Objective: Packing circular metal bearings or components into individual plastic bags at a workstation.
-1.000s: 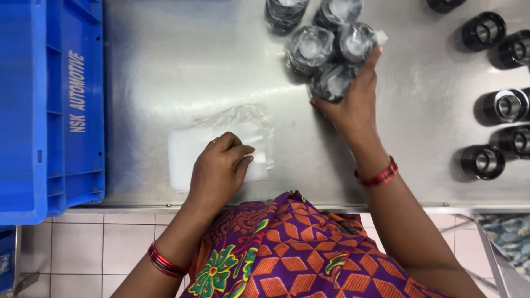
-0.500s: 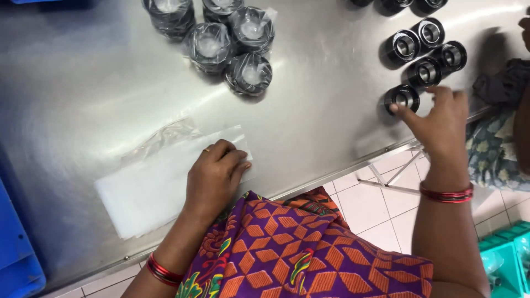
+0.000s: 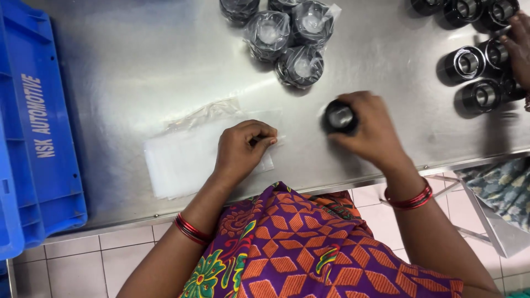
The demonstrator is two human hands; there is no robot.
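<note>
My right hand [image 3: 369, 128] grips a black metal cylinder [image 3: 338, 117] with a shiny bore, held just above the steel table [image 3: 138, 60] near its front edge. My left hand [image 3: 241, 148] pinches the top sheet of a stack of clear plastic bags [image 3: 179, 157] lying flat on the table. Several bagged cylinders [image 3: 287, 36] are clustered at the far middle. Unbagged black cylinders [image 3: 468, 63] stand at the far right.
A blue plastic crate [image 3: 33, 127] sits at the left edge of the table. Another person's hand [image 3: 519, 47] rests among the cylinders at the right edge. Tiled floor shows below the table's front edge.
My right hand took a black cylinder from the group at the right and carried it left toward the bags. My left hand stayed on the bag stack, now pinching a sheet.
</note>
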